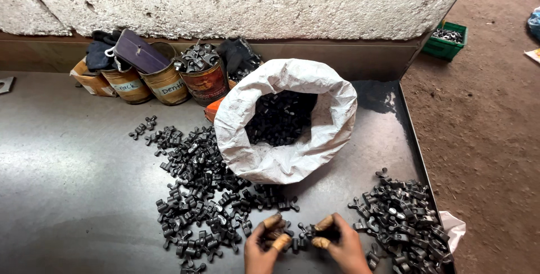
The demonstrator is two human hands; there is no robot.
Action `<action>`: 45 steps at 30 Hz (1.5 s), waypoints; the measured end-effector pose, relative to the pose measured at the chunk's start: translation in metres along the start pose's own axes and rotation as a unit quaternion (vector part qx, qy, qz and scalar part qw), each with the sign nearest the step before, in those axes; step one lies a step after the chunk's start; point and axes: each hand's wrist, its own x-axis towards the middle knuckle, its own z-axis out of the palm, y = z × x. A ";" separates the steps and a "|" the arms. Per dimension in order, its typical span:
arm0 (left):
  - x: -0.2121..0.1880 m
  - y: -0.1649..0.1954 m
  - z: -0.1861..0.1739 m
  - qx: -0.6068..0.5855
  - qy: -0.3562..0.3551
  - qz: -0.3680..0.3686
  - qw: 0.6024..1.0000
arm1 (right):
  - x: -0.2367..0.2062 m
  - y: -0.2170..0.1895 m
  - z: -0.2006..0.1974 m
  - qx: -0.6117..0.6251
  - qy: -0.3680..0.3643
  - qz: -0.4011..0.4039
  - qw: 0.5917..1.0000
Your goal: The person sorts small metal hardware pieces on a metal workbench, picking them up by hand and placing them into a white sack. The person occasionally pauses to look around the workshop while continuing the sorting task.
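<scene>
Our left hand (264,245) and right hand (337,243) pinch small black metal parts (301,233), fingers curled. Probably one apiece, though the grip is cropped. Sorted heaps (402,212) flank the white sack (287,119) within reach.

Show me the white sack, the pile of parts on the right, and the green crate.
white sack (315,83), head view, rolled rim.
right pile of black metal parts (402,212), head view, middle of heap.
green crate (444,46), head view, front wall.

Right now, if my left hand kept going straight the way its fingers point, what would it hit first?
Probably your right hand: the left hand points right across the small dark metal parts held between them.
</scene>
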 end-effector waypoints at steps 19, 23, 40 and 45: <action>-0.001 0.028 0.016 0.047 -0.174 -0.042 0.983 | -0.017 0.030 -0.007 0.380 -0.153 0.152 0.900; 0.028 0.075 0.015 0.047 -0.141 0.007 0.989 | -0.014 0.006 0.004 0.103 -0.076 0.039 0.991; -0.004 0.049 0.000 0.352 0.013 0.102 0.930 | -0.003 0.036 -0.005 0.183 -0.068 0.060 0.979; -0.004 0.031 0.009 0.271 -0.061 0.058 0.959 | -0.006 0.048 -0.018 0.296 -0.101 0.061 0.948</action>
